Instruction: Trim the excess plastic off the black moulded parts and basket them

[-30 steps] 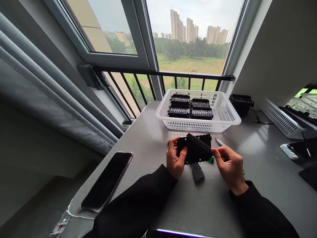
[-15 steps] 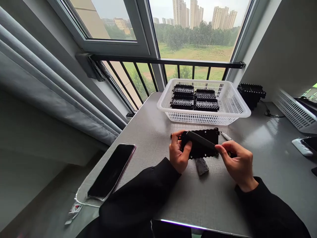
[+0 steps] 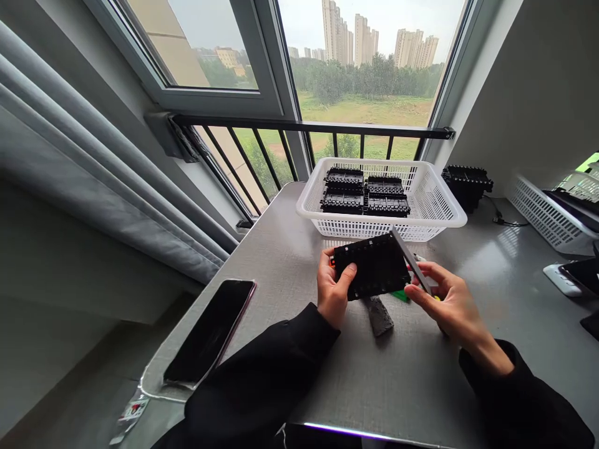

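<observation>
My left hand (image 3: pixel 331 292) grips the left end of a black plastic tray-like part (image 3: pixel 373 267), held a little above the grey table (image 3: pixel 290 249). My right hand (image 3: pixel 447 305) pinches a thin grey strip (image 3: pixel 410 267) that slants up along the part's right edge. Under the part a small dark grey pad (image 3: pixel 379 315) lies on the table. A bit of green (image 3: pixel 399 295) shows beside it.
A white basket (image 3: pixel 435 206) behind my hands holds several black parts (image 3: pixel 365 193). Another black part (image 3: pixel 467 181) sits right of it. A phone (image 3: pixel 210 330) lies at the left table edge. Devices and a white rack stand at the right.
The strip lay flat across the black part; now my right hand has swung it to the part's right edge, standing on end. The part is tilted up more.
</observation>
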`<state>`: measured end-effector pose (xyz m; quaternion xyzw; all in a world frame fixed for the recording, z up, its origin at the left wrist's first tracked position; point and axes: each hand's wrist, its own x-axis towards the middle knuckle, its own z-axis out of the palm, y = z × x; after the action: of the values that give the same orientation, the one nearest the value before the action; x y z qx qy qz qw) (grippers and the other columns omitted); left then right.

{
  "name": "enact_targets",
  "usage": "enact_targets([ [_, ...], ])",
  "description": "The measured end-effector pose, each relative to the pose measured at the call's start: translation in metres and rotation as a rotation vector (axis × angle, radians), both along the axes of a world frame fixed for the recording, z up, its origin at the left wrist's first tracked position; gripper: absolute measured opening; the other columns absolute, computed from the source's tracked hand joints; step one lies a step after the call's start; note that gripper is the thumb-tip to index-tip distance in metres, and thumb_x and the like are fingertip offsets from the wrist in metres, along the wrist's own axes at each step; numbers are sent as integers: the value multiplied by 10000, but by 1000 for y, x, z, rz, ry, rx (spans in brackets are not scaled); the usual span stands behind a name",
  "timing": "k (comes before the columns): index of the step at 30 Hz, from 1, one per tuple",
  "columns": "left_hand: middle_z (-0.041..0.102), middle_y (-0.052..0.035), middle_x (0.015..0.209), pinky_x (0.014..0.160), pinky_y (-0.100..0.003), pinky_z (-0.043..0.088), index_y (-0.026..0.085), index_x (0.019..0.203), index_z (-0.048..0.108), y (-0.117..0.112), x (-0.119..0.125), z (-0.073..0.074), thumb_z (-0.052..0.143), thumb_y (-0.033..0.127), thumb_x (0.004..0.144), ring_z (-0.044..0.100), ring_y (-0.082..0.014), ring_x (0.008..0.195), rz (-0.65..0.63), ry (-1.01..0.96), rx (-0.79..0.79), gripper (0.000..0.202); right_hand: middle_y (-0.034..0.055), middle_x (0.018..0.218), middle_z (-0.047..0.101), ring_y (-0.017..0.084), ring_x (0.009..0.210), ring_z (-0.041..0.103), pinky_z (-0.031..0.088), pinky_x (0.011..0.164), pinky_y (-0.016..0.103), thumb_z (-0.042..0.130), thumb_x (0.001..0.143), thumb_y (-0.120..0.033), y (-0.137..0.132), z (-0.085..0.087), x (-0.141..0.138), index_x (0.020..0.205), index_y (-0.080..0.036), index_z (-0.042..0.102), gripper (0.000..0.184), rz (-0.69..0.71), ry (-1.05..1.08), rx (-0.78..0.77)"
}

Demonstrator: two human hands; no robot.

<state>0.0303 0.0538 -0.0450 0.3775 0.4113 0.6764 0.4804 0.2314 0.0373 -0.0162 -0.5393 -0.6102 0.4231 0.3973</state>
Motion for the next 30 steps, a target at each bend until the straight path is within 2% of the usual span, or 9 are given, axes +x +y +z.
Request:
enact_targets([
  [4,592,45,742,605,-223,456,209,891,457,-1,2,1,769,296,651,553,-103,628,-108,-71,-82,404,-49,584,457,45,426,289,228,384,192,735,751,-503,-2,2,-2,812,-171,605,362,126,189,-161],
  [7,518,87,627,535,-185,397,211,806,417,-2,3,3,799,290,617,481,-69,535,-147,-37,-100,433,-87,479,295,39,411,209,168,374,189,718,754,-544,-3,0,-2,669,-176,521,426,76,297,-191],
  [11,617,65,701,579,-200,444,222,878,427,-3,3,6,850,257,561,571,-97,600,-211,79,-114,530,-80,481,305,41,409,221,163,366,195,730,733,-567,-1,-2,-4,661,-176,516,452,-76,321,-152],
  [14,691,12,771,640,-254,504,218,1035,480,-5,4,9,854,272,581,645,-150,671,-345,148,-144,591,-67,514,352,48,421,253,186,371,200,742,724,-559,-1,-4,-6,730,-165,569,431,-89,317,-132],
  [16,716,-35,838,706,-285,527,187,1031,554,-7,5,11,840,292,610,674,-184,756,-384,206,-123,519,-56,541,379,56,431,276,201,374,207,736,731,-558,-2,-6,-8,802,-156,611,428,-83,303,-106],
  [20,723,-64,917,787,-307,532,166,959,620,-10,5,14,806,302,661,686,-213,854,-270,247,-60,377,-14,621,469,86,465,369,274,385,221,648,795,-597,-4,-8,-11,881,-153,644,452,-108,292,-29],
  [24,710,-61,973,855,-328,517,176,1009,594,-8,4,13,779,302,686,674,-221,922,-68,237,26,393,-11,600,476,94,470,406,310,401,220,508,884,-617,-6,-9,-11,760,-175,586,466,-96,394,-7],
  [27,693,-60,962,862,-334,508,172,987,598,-8,3,11,768,296,692,662,-219,920,36,269,50,363,-23,536,462,85,428,382,297,397,221,496,905,-593,-10,-7,-13,677,-184,515,469,7,419,-38],
  [30,667,-28,833,744,-304,518,176,900,587,-10,3,10,752,296,710,646,-185,779,54,317,62,279,-21,499,479,90,401,412,313,397,223,476,923,-573,-15,-6,-18,665,-183,520,469,167,354,-82],
])
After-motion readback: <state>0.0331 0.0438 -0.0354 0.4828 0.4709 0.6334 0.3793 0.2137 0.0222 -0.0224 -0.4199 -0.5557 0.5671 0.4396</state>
